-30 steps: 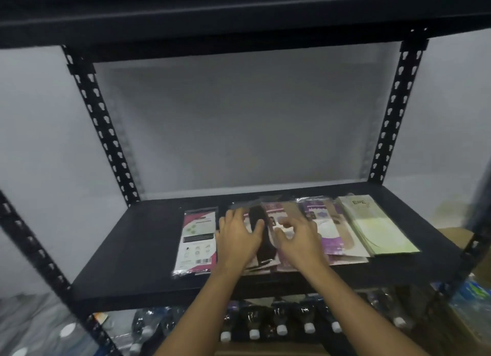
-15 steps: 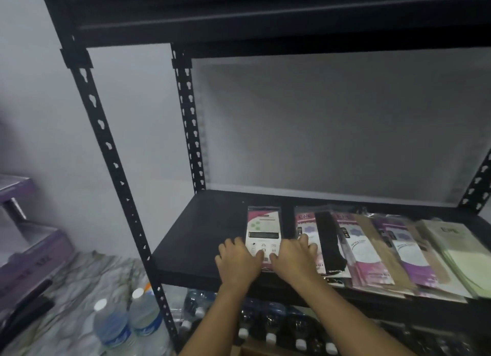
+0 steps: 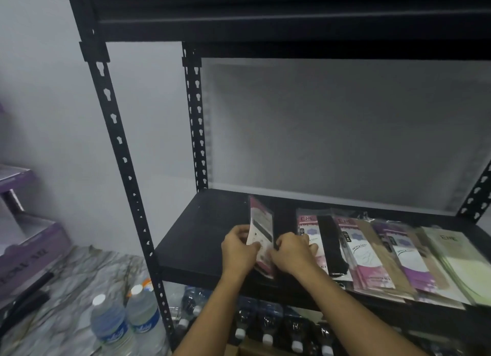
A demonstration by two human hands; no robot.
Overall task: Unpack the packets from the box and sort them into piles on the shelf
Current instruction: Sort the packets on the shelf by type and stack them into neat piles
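Right, black slotted-metal shelf [image 3: 202, 238], matte flat board. An overlapping row of packets [image 3: 372, 257], glossy, flat and rectangular, lies on its right part. Two clear plastic water bottles [image 3: 111, 321] stand lower left on marbled floor. Left hand [image 3: 239, 249] and right hand [image 3: 292, 252]: each grip pinches the pink-white packet [image 3: 261, 222], which is tilted on edge over the shelf front, just left of the row.
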